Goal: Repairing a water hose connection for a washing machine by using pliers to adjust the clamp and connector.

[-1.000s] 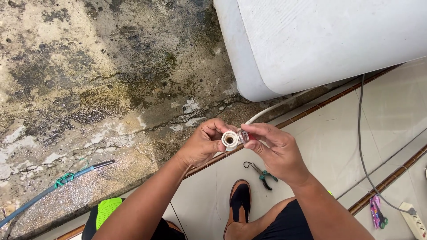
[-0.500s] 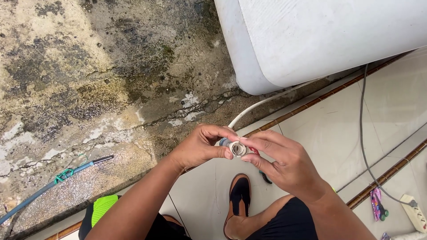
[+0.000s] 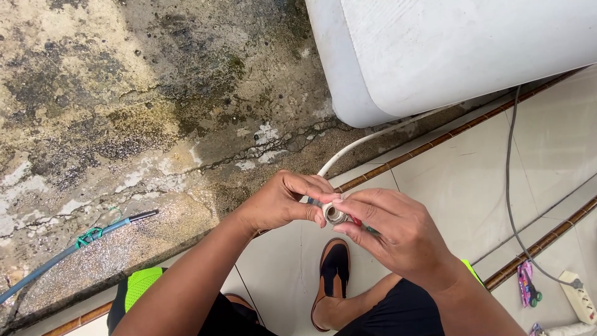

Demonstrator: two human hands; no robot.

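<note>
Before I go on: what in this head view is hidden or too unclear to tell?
- Small metal fitting, head view: mostly covered by the fingers of the left hand and right hand; its type is unclear.
- White hose: its near end disappears behind the hands.
- White tank: cut off by the top and right edges.
- Power strip: cut off at the right edge.

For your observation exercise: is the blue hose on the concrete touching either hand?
No, the blue hose lies far left, apart from both hands.
</note>
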